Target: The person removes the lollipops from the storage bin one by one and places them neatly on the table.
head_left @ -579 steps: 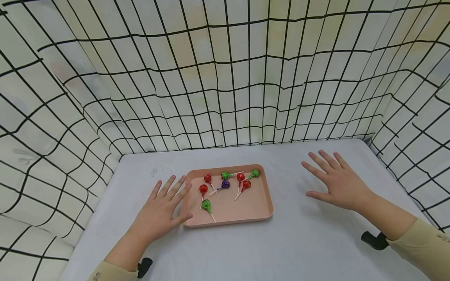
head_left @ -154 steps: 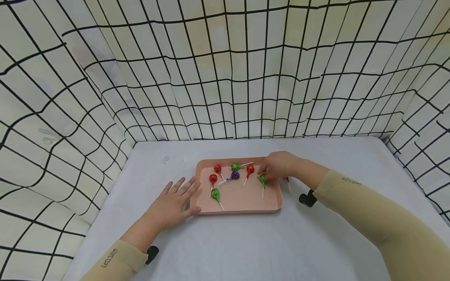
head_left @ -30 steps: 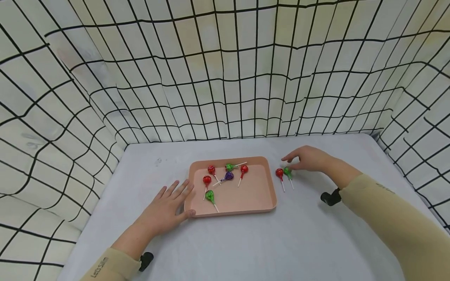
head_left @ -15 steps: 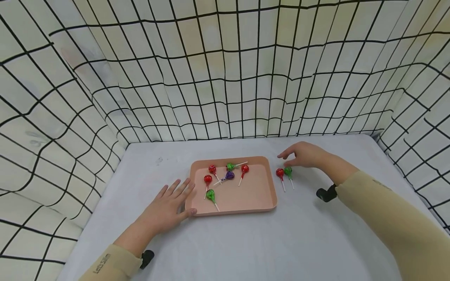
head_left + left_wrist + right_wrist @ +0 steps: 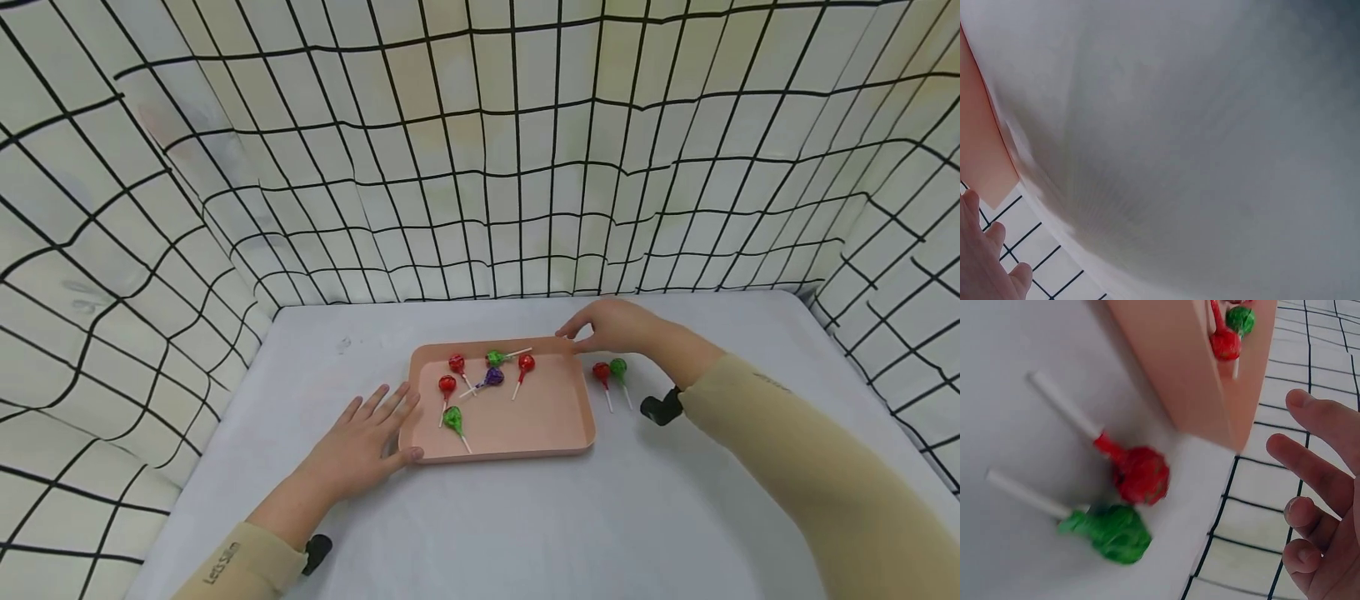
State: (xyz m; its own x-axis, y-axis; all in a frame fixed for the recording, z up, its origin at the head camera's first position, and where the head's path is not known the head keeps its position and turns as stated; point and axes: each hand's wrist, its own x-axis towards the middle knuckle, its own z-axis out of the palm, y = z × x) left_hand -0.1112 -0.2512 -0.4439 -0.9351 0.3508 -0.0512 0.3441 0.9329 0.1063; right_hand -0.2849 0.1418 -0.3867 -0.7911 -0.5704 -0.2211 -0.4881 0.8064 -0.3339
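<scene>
Beige sleeve reads "Let's Slim", left hand beside the tray

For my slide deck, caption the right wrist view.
A red lollipop and a green lollipop lie side by side outside the tray, the empty right hand near its corner.

Table, top draped in white cloth, matte, with faint soft creases; far edge runs nearly straight across. Directly on it: one shallow peach-pink rectangular tray, rounded corners, low raised rim, set about mid-table left to right, long sides near and far. Just right of tray, on bare cloth: red-wrapped lollipop and, to its right, green-wrapped lollipop. Heads far, white sticks pointing near, roughly parallel. Small greyish mark far left, nature unclear.
</scene>
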